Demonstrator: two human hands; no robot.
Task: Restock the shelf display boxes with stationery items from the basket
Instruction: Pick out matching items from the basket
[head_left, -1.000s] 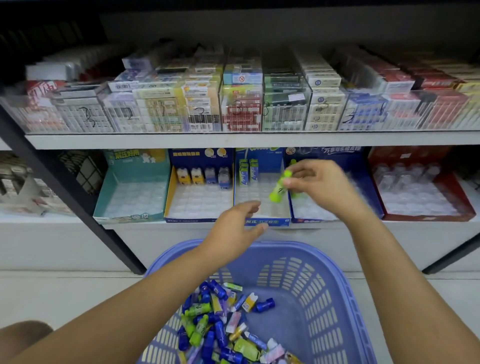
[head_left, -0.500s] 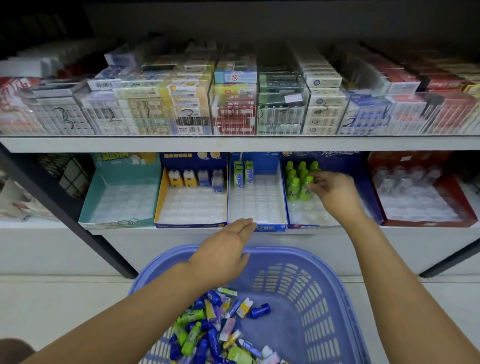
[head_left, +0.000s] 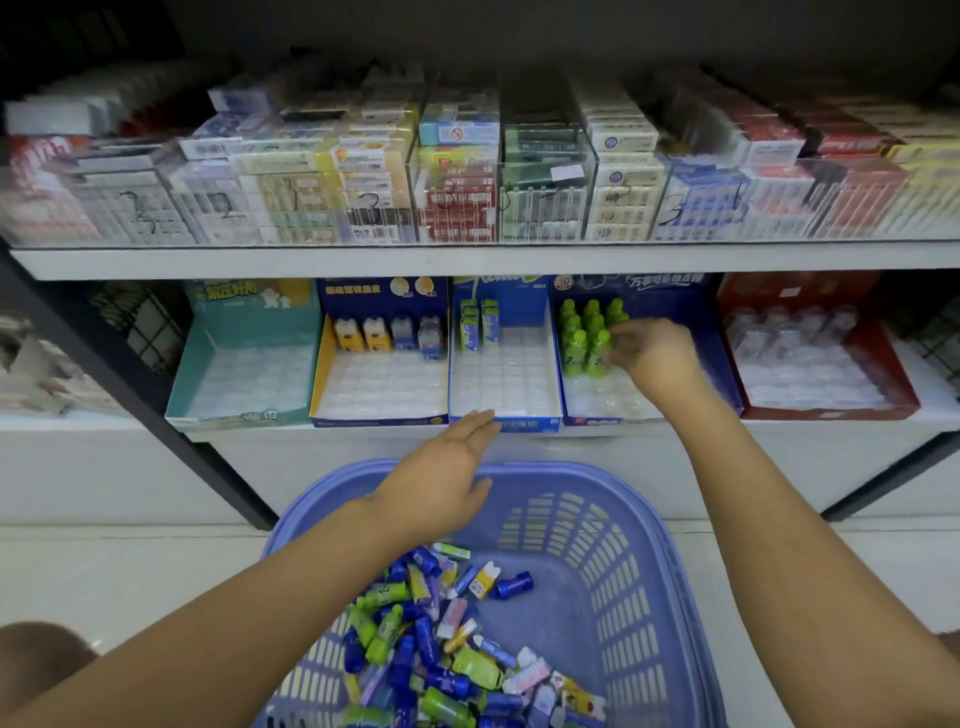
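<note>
Head view: the left hand (head_left: 441, 483) is flat, fingers straight and together, palm down, holding nothing. It hovers at centre frame over the far rim of the basket (head_left: 649, 499), its fingertips reaching, in the picture, the front edge of the pale-blue box (head_left: 535, 423). The right hand (head_left: 652, 353), right of centre, is inside the dark-blue box (head_left: 723, 358), fingers bent against the front-right one of the green bottles (head_left: 574, 343), which stand upright at the box's back left. Blur hides whether the fingers pinch that bottle or only touch it. Mixed items (head_left: 431, 649) lie heaped in the basket at lower centre.
</note>
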